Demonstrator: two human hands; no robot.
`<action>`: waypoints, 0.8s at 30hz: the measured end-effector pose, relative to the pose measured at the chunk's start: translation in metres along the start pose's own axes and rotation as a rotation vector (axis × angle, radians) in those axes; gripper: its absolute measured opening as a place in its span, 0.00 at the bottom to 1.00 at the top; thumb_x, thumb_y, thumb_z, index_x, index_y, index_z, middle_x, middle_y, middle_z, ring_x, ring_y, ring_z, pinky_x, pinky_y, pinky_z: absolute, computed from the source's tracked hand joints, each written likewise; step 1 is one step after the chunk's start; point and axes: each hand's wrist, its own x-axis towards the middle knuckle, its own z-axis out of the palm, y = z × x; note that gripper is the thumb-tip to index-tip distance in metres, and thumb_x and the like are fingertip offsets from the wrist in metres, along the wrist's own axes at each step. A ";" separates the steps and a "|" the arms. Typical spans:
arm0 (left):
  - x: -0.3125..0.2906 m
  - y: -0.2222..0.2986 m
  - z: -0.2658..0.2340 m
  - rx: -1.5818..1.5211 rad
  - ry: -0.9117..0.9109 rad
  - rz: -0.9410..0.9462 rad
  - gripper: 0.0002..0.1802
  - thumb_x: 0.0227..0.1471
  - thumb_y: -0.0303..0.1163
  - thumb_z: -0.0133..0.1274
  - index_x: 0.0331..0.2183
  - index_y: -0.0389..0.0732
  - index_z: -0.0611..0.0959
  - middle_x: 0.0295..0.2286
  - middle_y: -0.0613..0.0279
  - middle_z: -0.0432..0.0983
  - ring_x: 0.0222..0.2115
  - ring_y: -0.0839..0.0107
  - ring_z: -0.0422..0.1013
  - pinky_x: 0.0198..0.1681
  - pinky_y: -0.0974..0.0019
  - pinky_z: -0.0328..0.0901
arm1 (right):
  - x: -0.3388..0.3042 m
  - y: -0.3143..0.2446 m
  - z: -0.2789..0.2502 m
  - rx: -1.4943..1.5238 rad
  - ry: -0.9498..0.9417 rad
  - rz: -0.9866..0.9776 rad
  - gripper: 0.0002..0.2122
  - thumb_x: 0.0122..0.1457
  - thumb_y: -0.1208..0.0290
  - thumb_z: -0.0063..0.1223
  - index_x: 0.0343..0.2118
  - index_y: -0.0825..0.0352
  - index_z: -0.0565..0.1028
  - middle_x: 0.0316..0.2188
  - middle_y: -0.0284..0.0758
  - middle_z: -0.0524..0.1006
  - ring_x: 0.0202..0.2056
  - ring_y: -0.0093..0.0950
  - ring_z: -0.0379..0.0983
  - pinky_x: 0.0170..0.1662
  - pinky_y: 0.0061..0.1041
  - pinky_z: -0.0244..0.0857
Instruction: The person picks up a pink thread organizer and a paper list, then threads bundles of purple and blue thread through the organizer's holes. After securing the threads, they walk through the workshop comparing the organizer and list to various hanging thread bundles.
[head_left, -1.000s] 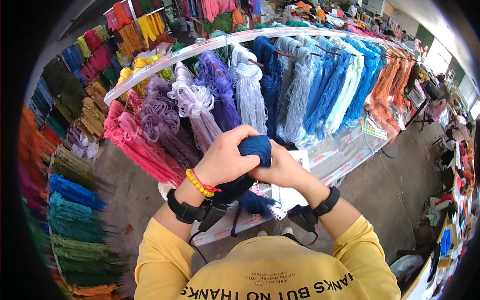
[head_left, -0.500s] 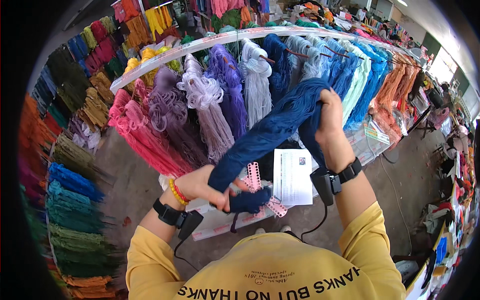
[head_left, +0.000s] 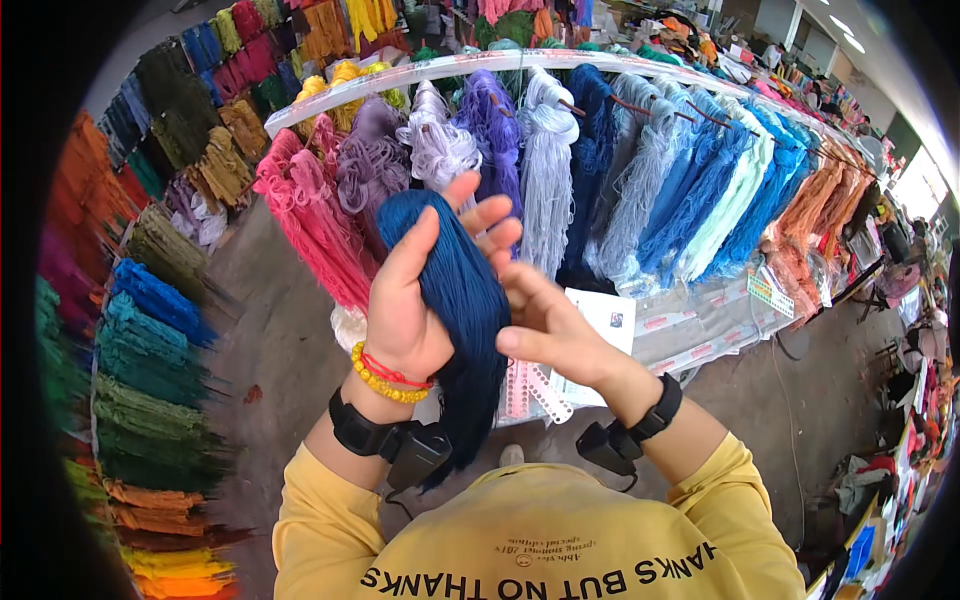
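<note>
A dark blue skein of thread (head_left: pixel 462 320) hangs folded through my left hand (head_left: pixel 405 325). It lies across the palm between the thumb and the spread fingers, and its loose tail drops past the wrist. My right hand (head_left: pixel 560 335) is at the skein's right side, thumb tip at its edge, fingers apart and somewhat blurred near the left fingertips. Below the hands, pink punched cards (head_left: pixel 540 392) lie on the rack's ledge beside a white printed sheet (head_left: pixel 608 318), which my right hand partly covers.
A curved white rack (head_left: pixel 420 72) ahead carries hanging skeins: pink ones (head_left: pixel 312 215), purple ones (head_left: pixel 372 160), pale blue ones (head_left: pixel 548 170) and orange ones (head_left: pixel 815 205). More skeins line the left side, including green ones (head_left: pixel 150 400). A crowded table (head_left: pixel 900 440) runs along the right.
The stretched skein has been brought together and now drapes over my left hand, which has risen. My right hand has let go of its far end and come down and left beside it.
</note>
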 end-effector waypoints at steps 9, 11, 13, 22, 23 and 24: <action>-0.036 -0.018 0.009 0.312 0.269 0.105 0.25 0.49 0.33 0.44 0.48 0.36 0.62 0.40 0.56 0.67 0.40 0.67 0.65 0.43 0.66 0.60 | -0.058 -0.004 0.007 -0.420 -0.157 0.289 0.12 0.50 0.70 0.49 0.37 0.69 0.68 0.25 0.27 0.69 0.27 0.15 0.62 0.30 0.17 0.60; -0.047 -0.034 0.004 0.249 0.255 0.018 0.24 0.50 0.35 0.41 0.48 0.36 0.62 0.40 0.56 0.67 0.41 0.65 0.65 0.44 0.65 0.59 | -0.066 -0.019 0.005 -0.816 -0.314 0.503 0.16 0.47 0.68 0.53 0.39 0.67 0.67 0.27 0.31 0.71 0.29 0.20 0.65 0.34 0.21 0.60; -0.058 -0.050 0.001 0.231 0.235 -0.088 0.23 0.52 0.38 0.36 0.47 0.35 0.64 0.43 0.54 0.65 0.45 0.61 0.62 0.47 0.60 0.57 | -0.080 -0.009 -0.005 -0.952 -0.148 0.200 0.17 0.47 0.68 0.53 0.39 0.67 0.67 0.28 0.32 0.71 0.30 0.21 0.65 0.34 0.21 0.60; -0.068 -0.112 0.021 0.397 0.157 -0.238 0.20 0.46 0.29 0.48 0.43 0.32 0.70 0.40 0.61 0.68 0.38 0.76 0.65 0.44 0.72 0.59 | -0.115 -0.017 -0.021 -0.924 0.173 -0.135 0.06 0.48 0.77 0.50 0.30 0.68 0.71 0.26 0.32 0.70 0.23 0.18 0.63 0.27 0.15 0.58; -0.068 -0.117 0.020 0.412 0.181 -0.242 0.19 0.46 0.28 0.47 0.42 0.32 0.71 0.38 0.61 0.69 0.38 0.76 0.66 0.42 0.72 0.60 | -0.118 -0.017 -0.022 -0.912 0.225 -0.142 0.05 0.48 0.76 0.50 0.29 0.68 0.71 0.25 0.33 0.70 0.22 0.22 0.65 0.26 0.18 0.59; -0.068 -0.122 0.019 0.427 0.205 -0.246 0.17 0.46 0.27 0.46 0.41 0.32 0.72 0.36 0.61 0.71 0.37 0.76 0.67 0.41 0.72 0.61 | -0.121 -0.017 -0.023 -0.899 0.277 -0.149 0.04 0.48 0.75 0.50 0.27 0.68 0.71 0.23 0.34 0.70 0.22 0.25 0.67 0.25 0.21 0.61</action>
